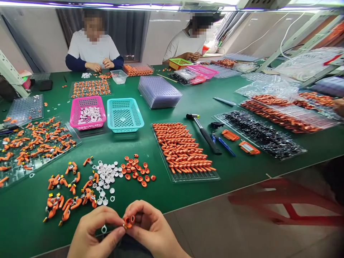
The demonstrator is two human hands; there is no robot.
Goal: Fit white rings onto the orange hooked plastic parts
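Note:
At the table's near edge, my left hand (98,229) and my right hand (152,229) are pinched together around a small orange earbud shell (129,222). Its round open cups face up between my fingertips; the rest of it is covered by the fingers. Just beyond my hands lie loose white discs (107,173) in a heap. Right of them are scattered small orange round caps (137,169). To the left, orange earbud shells with stems and yellow ends (55,202) lie in a loose group. A white ring (104,229) is beside my left hand.
Trays of orange parts (185,150) (37,143) flank the work area. Behind stand a pink basket (87,125) with white discs, a blue basket (125,125) and stacked plastic trays (159,93). A hammer (205,134) lies right. Two people (94,50) (180,44) sit opposite.

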